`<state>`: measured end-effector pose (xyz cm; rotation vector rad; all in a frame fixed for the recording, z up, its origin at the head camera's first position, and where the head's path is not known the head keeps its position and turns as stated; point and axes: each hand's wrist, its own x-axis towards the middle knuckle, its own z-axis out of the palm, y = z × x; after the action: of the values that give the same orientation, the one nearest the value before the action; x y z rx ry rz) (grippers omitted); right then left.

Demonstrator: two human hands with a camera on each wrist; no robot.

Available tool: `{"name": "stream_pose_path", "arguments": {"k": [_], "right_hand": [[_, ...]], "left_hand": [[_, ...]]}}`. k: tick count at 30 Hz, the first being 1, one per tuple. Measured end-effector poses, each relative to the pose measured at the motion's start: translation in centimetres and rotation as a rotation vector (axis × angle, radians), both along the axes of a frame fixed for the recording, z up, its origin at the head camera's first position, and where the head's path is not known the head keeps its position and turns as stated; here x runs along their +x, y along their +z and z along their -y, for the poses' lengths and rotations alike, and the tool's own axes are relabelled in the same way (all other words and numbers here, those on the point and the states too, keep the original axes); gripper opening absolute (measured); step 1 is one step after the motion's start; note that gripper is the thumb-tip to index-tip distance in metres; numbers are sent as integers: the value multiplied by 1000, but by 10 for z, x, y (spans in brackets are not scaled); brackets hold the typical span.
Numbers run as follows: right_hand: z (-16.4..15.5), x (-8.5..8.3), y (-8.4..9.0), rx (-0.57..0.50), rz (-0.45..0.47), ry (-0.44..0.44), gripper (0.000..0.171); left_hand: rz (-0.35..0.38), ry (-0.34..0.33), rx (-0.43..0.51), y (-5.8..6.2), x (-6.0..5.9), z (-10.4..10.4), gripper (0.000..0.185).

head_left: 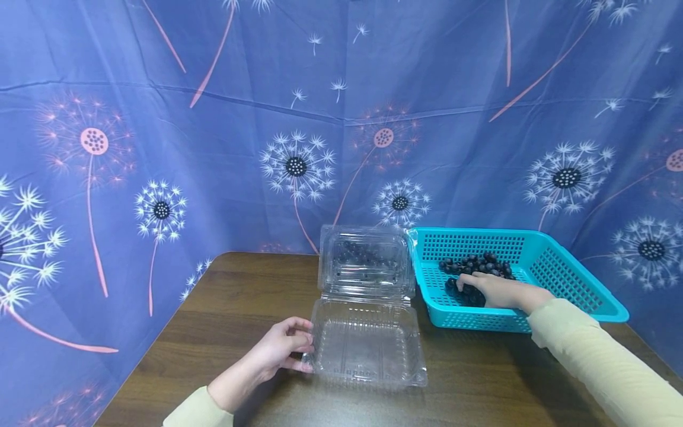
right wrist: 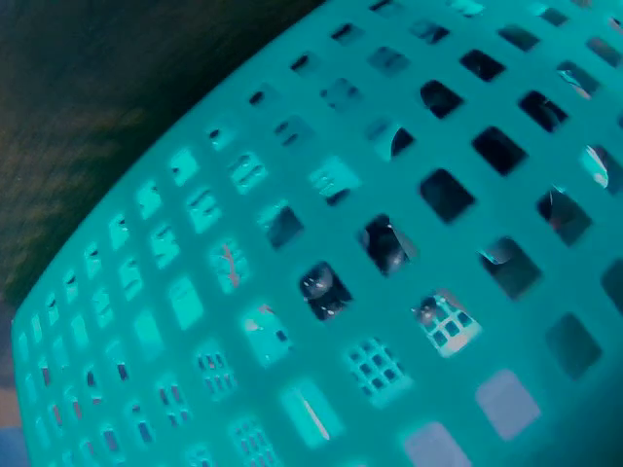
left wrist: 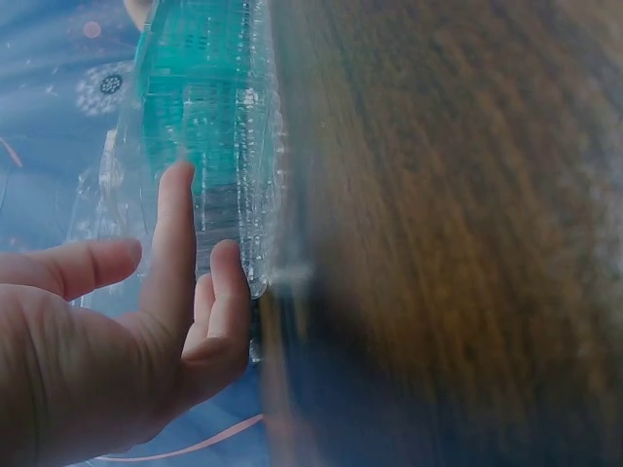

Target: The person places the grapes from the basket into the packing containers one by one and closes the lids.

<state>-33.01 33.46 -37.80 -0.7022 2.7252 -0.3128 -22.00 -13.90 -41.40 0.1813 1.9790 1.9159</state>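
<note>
My left hand (head_left: 285, 347) is at the left side of a clear plastic clamshell box (head_left: 368, 347), fingertips right at its edge. In the left wrist view the fingers are fairly straight, with the thumb apart. The box's lid (head_left: 368, 279) is raised at the back; its base holds nothing I can see. My right hand (head_left: 493, 289) reaches over the near rim of a turquoise plastic basket (head_left: 480, 317), fingers curled down around dark grapes (head_left: 465, 295). The right wrist view shows mostly the holed basket wall (right wrist: 321, 233), which hides the hand.
More dark grapes (head_left: 482, 262) lie farther back in the basket. Dark round fruit shows through the raised lid. Box and basket stand side by side on a brown wooden table (head_left: 251, 296). A blue cloth (head_left: 240, 178) printed with dandelions hangs behind the table.
</note>
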Motion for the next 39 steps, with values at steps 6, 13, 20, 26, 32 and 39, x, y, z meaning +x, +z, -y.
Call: {"name": "stream_pose_path", "arguments": {"k": [6, 13, 20, 26, 32, 39], "right_hand": [[2, 4, 12, 27, -66, 37, 49], [1, 7, 19, 53, -82, 22, 61], [-1, 5, 30, 0, -43, 15, 52], [0, 7, 42, 13, -55, 36, 51], [2, 6, 54, 33, -74, 46, 54], [6, 5, 70, 45, -72, 58, 55]], "left_hand": [[-1, -3, -30, -1, 0, -1, 48], [6, 16, -32, -3, 0, -5, 50], [-4, 27, -26, -3, 0, -6, 51], [-7, 51, -11, -2, -1, -8, 53], [20, 59, 28, -3, -2, -9, 57], [66, 56, 79, -3, -4, -9, 61]]}}
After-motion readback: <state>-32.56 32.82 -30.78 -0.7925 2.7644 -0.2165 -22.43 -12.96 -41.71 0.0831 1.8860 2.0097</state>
